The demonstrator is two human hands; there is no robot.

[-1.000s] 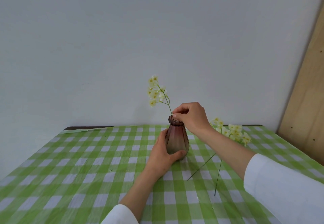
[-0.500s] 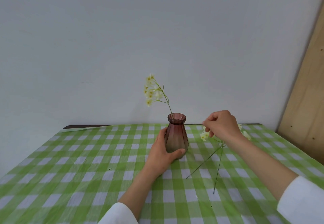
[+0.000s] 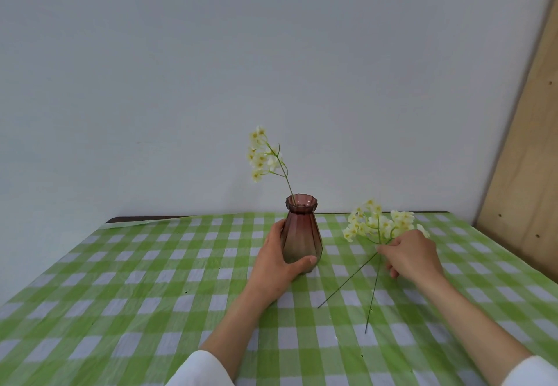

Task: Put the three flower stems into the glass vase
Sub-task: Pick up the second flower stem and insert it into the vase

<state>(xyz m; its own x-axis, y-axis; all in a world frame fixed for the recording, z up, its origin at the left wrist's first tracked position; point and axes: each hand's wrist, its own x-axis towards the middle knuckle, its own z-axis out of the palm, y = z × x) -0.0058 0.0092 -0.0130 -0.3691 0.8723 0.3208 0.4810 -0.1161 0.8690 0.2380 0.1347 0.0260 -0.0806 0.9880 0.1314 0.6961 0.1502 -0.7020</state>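
Note:
A ribbed pinkish-brown glass vase (image 3: 302,228) stands upright near the table's far middle. One stem of pale yellow flowers (image 3: 262,156) is in it and leans left. My left hand (image 3: 276,260) wraps the vase's lower body from the left. Two more flower stems lie to the right: their blossoms (image 3: 376,223) point away from me and their thin green wires (image 3: 347,278) run toward me, crossing near the top. My right hand (image 3: 412,254) pinches at least one stem just below the blossoms; I cannot tell whether it grips both.
A green-and-white checked cloth (image 3: 151,280) covers the table, whose far edge meets a plain white wall. A plywood board (image 3: 525,174) leans at the right side, close to the table's right edge.
My right hand let go of the stem in the vase, moved right and down, and closed on the stems lying on the cloth. The left hand stayed on the vase.

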